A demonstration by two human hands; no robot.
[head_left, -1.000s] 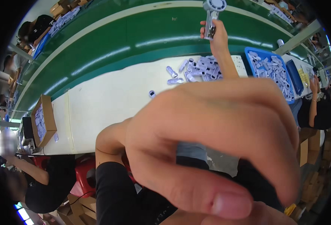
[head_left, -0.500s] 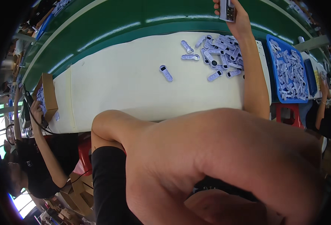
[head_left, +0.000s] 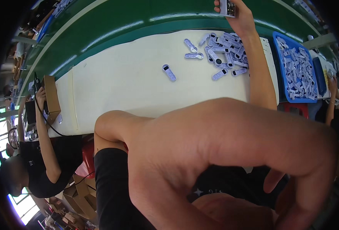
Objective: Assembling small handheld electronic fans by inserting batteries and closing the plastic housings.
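Note:
My right arm reaches over the right end of the table. At the top edge, my right hand (head_left: 241, 21) is closed around a small, pale grey rectangular device (head_left: 227, 8) with a dark patterned part. Very near the camera, my left hand (head_left: 223, 138) fills the lower middle. Its fingers curve down on the right, apart from the thumb side, with nothing visible between them; some fingertips are hidden. Left of my right forearm lies a pile of lavender, rounded plastic pieces (head_left: 227, 48) with dark windows. One separate lavender piece (head_left: 169, 73) lies nearer the middle.
A blue basket (head_left: 278, 73) full of pale pieces stands right of the white tabletop (head_left: 115, 84). A cardboard box (head_left: 52, 99) is at the left end, where a co-worker's hand (head_left: 41, 96) holds a corded black tool (head_left: 37, 82). Green surface (head_left: 138, 15) runs behind.
My right hand has shifted slightly left and up, turning the grey device. My left hand has risen a little, its curled fingers showing more. The co-worker's hand has moved up beside the box.

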